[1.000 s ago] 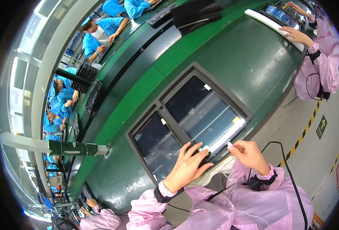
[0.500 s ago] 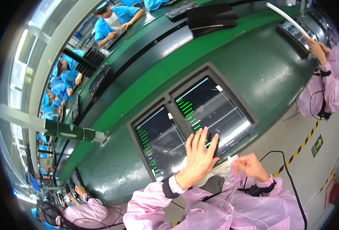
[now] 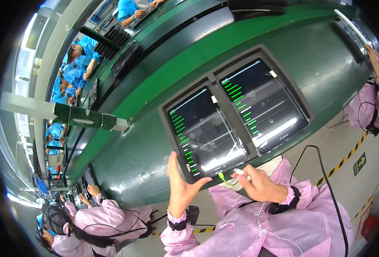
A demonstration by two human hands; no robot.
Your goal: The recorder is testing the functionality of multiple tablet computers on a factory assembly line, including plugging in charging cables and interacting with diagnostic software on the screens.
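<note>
Two tablets with dark screens and rows of green bars, the left tablet (image 3: pixel 193 118) and the right tablet (image 3: pixel 270 96), lie side by side in a dark grey tray (image 3: pixel 214 84). My left hand (image 3: pixel 182 188) is just off the left tablet's lower left corner, thumb and fingers spread, holding nothing. Near that tablet's lower edge, my right hand (image 3: pixel 261 185) pinches a white cable plug (image 3: pixel 239 171). A bright green plug (image 3: pixel 221 175) with a short green cable sits at the same edge, left of the right hand; whether it is inserted I cannot tell.
The green bench (image 3: pixel 146 171) curves around the tray. A wrapped post (image 3: pixel 84 118) stands at left. Co-workers in pink sit on both sides, one handling a device (image 3: pixel 350 40) at right. People in blue work across the bench. A black cable (image 3: pixel 322 171) loops beside my right sleeve.
My left hand has come off the right tablet and moved left, opening wide. My right hand has shifted left along the tray's front with the white plug. The whole view has shifted too.
</note>
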